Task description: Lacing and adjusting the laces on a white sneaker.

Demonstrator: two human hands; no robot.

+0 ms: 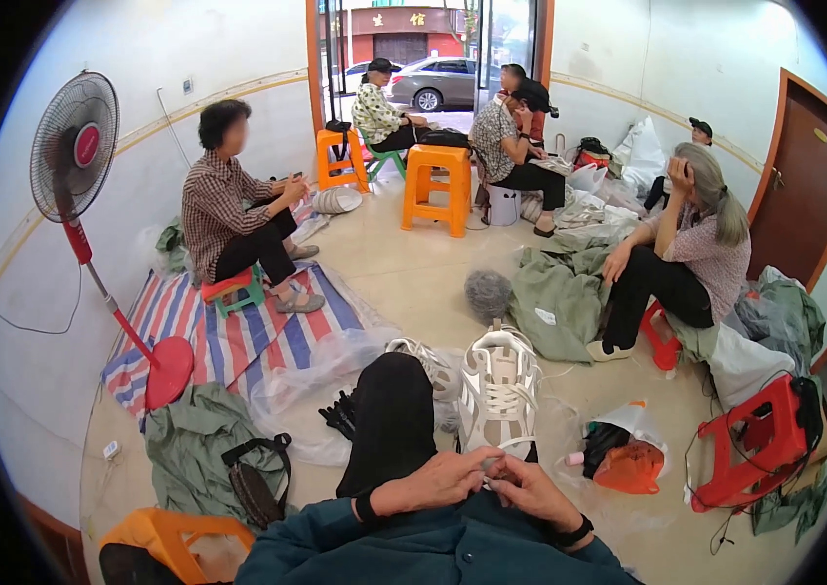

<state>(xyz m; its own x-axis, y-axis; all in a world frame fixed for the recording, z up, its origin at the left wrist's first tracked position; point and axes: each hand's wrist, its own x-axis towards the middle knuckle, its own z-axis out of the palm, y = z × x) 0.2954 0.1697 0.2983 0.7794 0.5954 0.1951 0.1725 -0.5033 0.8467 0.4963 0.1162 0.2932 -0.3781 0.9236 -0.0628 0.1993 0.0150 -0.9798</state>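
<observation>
My left hand (445,481) and my right hand (531,490) meet in front of my lap, their fingertips pinched together. Whatever lies between the fingers is too small to make out. Just beyond them a white and beige sneaker (498,375) points its toe toward me, its pale laces strung across the front. A second pale sneaker (421,353) shows partly behind my dark-trousered left knee. Each of my wrists wears a black band.
Striped sheeting (238,331), a red fan (87,166) and green cloth (201,448) lie or stand at left. Beyond are orange stools (437,180) and several seated people. At right are a plastic bag (633,453), a red stool (750,439) and a green sack (560,302).
</observation>
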